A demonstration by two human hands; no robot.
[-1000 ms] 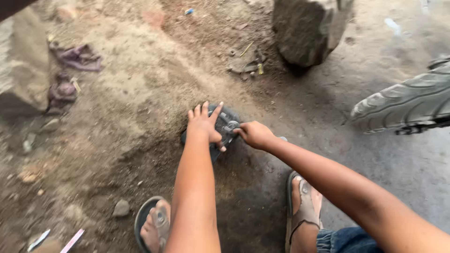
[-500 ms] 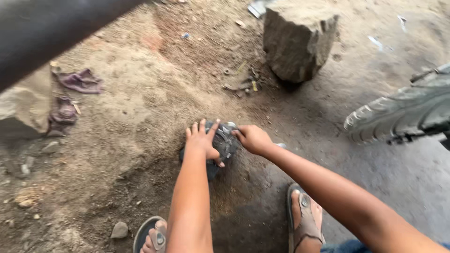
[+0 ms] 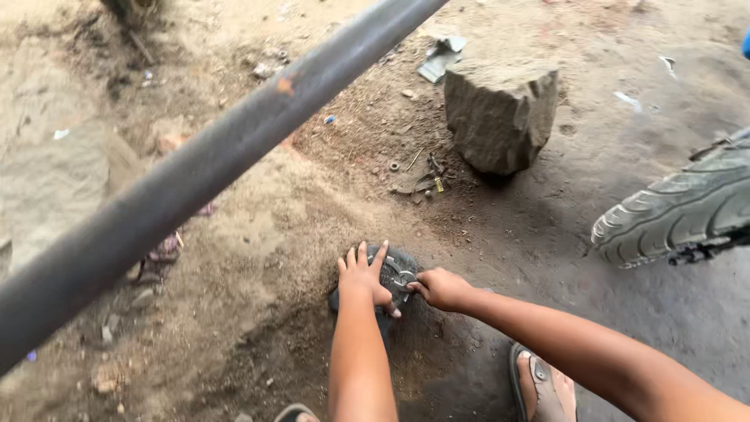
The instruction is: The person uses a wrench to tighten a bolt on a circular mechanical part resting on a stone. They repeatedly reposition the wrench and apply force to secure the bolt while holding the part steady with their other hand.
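A dark round metal part (image 3: pixel 396 271) with a shiny centre lies on the sandy ground in front of me. My left hand (image 3: pixel 362 277) presses flat on its left side, fingers spread. My right hand (image 3: pixel 441 287) is closed against the right edge of the part, pinching something small at its centre; what it pinches is too small to make out. My forearms reach in from the bottom of the view.
A thick grey pipe (image 3: pixel 195 176) crosses the view diagonally close to the camera. A large stone block (image 3: pixel 500 113) stands ahead, with small bolts and scraps (image 3: pixel 418 176) beside it. A vehicle tyre (image 3: pixel 680 207) is at right. My sandalled foot (image 3: pixel 539 379) rests below.
The view has tilted upward, so my hands and the part sit lower in the frame. The grey pipe now cuts across the middle. Both hands stay on the part.
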